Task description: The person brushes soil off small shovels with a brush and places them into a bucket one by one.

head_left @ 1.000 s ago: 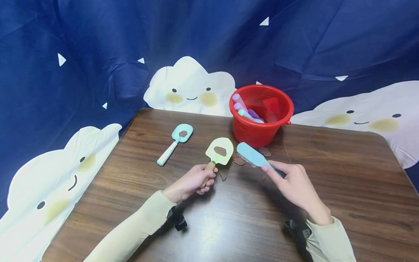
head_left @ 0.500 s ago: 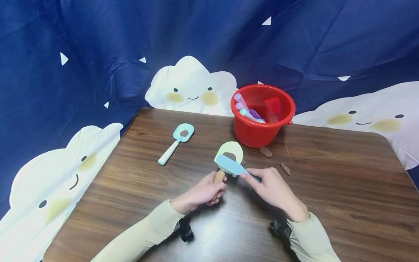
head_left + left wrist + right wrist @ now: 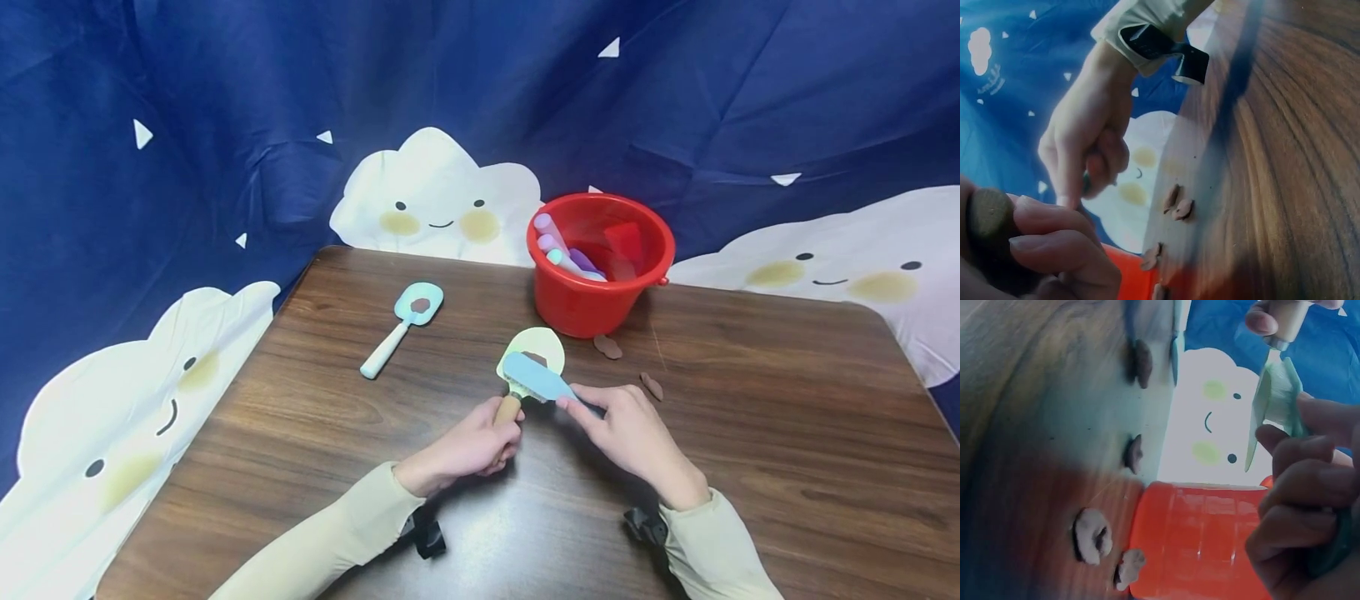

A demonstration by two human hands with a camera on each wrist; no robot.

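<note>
In the head view my left hand grips the wooden handle of a pale green toy shovel, held above the table. A brown flat piece shows on the blade, partly hidden. My right hand pinches the handle of a light blue brush, its bristles facing down over the blade's near part. The left wrist view has the round end of the wooden handle inside my left hand. From the right wrist, the shovel appears beside my curled right fingers.
A red bucket with several purple and mint handles stands at the back. Left of it lies a mint shovel with a brown piece on it. Loose brown pieces lie right of the brush, one by the bucket.
My right hand has brought the brush left, from beside the green shovel to over its blade. My left hand has shifted the shovel right and slightly nearer.
</note>
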